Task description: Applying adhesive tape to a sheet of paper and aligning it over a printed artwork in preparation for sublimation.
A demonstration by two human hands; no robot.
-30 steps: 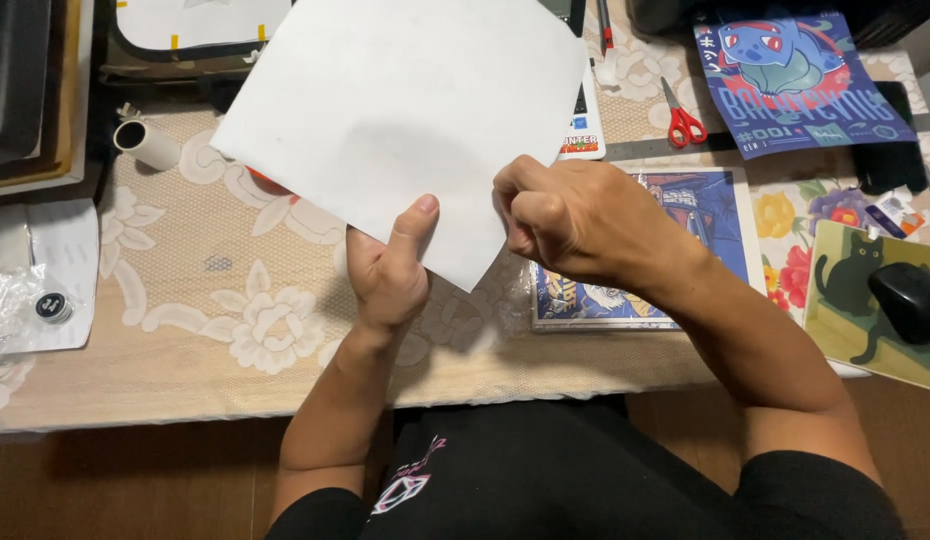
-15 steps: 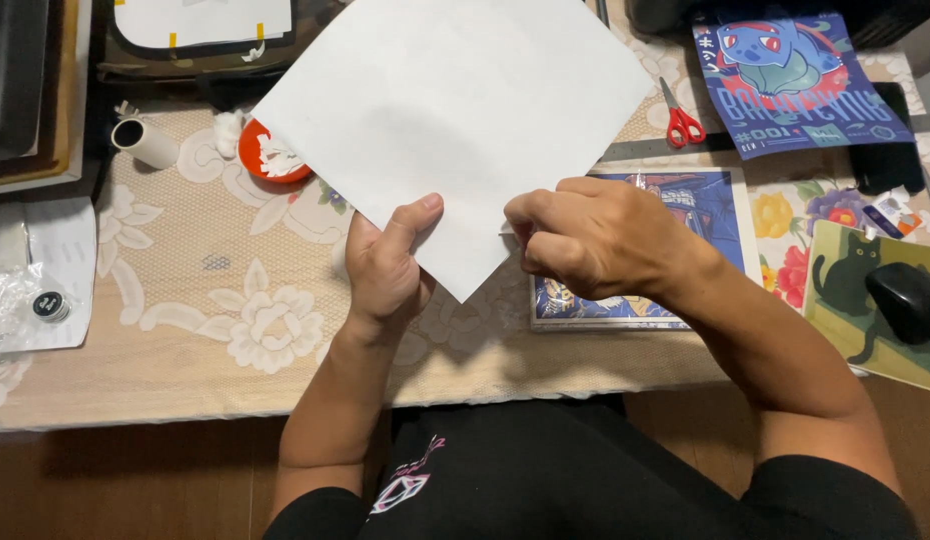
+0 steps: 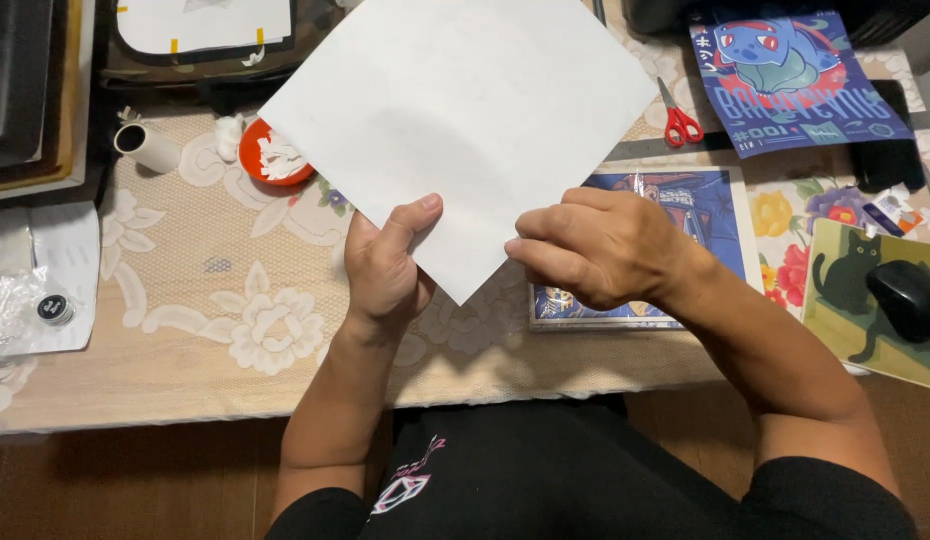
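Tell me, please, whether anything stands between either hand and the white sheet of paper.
Nothing visible does. The left hand already grips the white sheet of paper near its lower corner, thumb on top, and the right hand touches its lower right edge. The red scissors lie apart on the table.

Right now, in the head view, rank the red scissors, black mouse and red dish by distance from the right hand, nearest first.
From the right hand:
1. Scissors, above it, slightly right.
2. Mouse, far right.
3. Dish, upper left, beyond the paper.
Mouse and dish are near a tie.
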